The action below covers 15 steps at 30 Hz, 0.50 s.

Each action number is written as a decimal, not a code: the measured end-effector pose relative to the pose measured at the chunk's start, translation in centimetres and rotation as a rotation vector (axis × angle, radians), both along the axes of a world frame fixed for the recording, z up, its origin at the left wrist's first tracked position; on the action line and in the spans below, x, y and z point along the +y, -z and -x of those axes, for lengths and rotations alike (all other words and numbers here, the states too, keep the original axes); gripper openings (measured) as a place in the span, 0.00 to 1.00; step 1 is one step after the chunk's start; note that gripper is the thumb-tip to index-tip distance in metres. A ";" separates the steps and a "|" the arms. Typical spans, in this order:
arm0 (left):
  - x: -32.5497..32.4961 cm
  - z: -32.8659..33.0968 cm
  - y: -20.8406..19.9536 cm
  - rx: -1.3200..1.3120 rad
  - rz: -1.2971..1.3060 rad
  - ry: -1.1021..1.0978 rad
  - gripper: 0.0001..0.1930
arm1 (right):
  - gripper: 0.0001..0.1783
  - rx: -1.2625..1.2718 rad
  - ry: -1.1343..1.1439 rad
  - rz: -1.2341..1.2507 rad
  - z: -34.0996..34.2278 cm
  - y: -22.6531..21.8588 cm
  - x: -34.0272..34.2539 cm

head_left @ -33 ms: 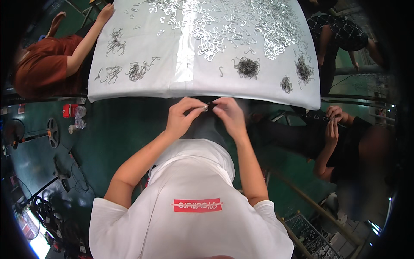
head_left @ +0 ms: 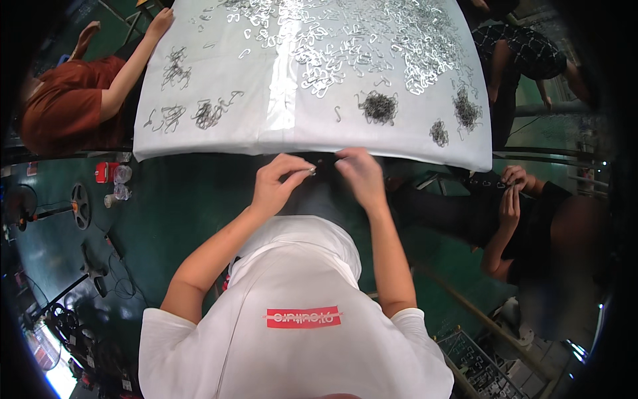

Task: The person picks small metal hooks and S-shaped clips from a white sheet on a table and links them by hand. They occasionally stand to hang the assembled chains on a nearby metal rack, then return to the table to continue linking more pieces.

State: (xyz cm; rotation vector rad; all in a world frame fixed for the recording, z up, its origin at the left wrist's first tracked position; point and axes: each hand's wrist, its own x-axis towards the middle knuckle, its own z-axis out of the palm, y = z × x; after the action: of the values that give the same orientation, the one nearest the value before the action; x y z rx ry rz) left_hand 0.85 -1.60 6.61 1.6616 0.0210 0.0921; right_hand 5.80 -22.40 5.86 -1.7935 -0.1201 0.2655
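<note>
Just in front of the table's near edge, my left hand (head_left: 276, 181) is closed, thumb and forefinger pinching a small shiny metal piece (head_left: 312, 171). Its exact shape is too small to make out. To its right my right hand (head_left: 362, 176) is raised close to the table edge, fingers bent and smeared by motion. Whether it holds anything does not show. On the white-covered table (head_left: 249, 133) beyond lie many S-shaped metal hooks. A dark heap of hooks (head_left: 379, 108) and a single hook (head_left: 337, 114) are nearest my right hand, while a looser cluster (head_left: 211, 114) lies farther left.
A broad spread of shiny hooks (head_left: 325, 60) covers the far part of the table. One person in a rust-coloured top (head_left: 73, 93) is at the left, and another person's hands (head_left: 515, 186) work at the right. A fan (head_left: 81, 206) stands on the green floor.
My right hand has shifted slightly up and right, away from my left hand, so the gap between them is wider. My left hand keeps its pinch and has moved slightly left and down.
</note>
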 end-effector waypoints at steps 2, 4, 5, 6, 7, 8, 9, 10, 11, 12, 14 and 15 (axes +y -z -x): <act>0.3 -0.6 0.7 -0.093 -0.050 0.001 0.07 | 0.08 -0.058 0.055 0.110 -5.4 0.1 -3.0; 0.6 -0.8 1.1 -0.080 -0.051 -0.017 0.09 | 0.07 -0.221 0.051 0.312 -12.2 0.8 -5.9; 0.7 -0.9 1.4 -0.105 -0.053 -0.011 0.09 | 0.06 -0.302 0.033 0.475 -15.3 1.3 -7.1; 0.9 -1.1 1.6 -0.127 -0.061 -0.008 0.10 | 0.06 -0.372 -0.033 0.553 -18.1 2.0 -7.7; 1.0 -1.3 1.7 -0.151 -0.070 -0.006 0.10 | 0.05 -0.406 -0.088 0.647 -20.8 2.8 -8.1; 1.1 -1.8 2.2 -0.131 -0.063 -0.019 0.11 | 0.05 -0.456 -0.138 0.738 -23.7 3.6 -8.2; 1.0 -1.9 2.4 -0.111 -0.056 -0.031 0.11 | 0.05 -0.482 -0.223 0.805 -25.7 4.5 -8.4; 0.9 -2.0 2.5 -0.085 -0.043 -0.045 0.11 | 0.05 -0.507 -0.310 0.872 -27.3 5.2 -8.4; 0.8 -2.1 2.7 -0.058 -0.023 -0.062 0.11 | 0.06 -0.526 -0.395 0.945 -28.8 5.8 -8.4; 0.7 -2.2 2.8 -0.048 -0.041 -0.059 0.10 | 0.06 -0.508 -0.467 1.042 -29.9 6.4 -8.2; 0.2 -2.3 3.1 -0.042 -0.030 -0.075 0.10 | 0.05 -0.544 -0.627 1.062 -30.9 7.2 -8.3; 0.0 -2.4 3.2 -0.044 -0.012 -0.081 0.10 | 0.05 -0.560 -0.699 1.078 -31.3 7.3 -8.5</act>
State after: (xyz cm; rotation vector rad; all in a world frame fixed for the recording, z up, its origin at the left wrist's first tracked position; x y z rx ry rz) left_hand 3.30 -1.64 3.39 1.6703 0.0547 0.1902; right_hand 37.08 -30.86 -1.48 -2.8080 -1.2046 0.3421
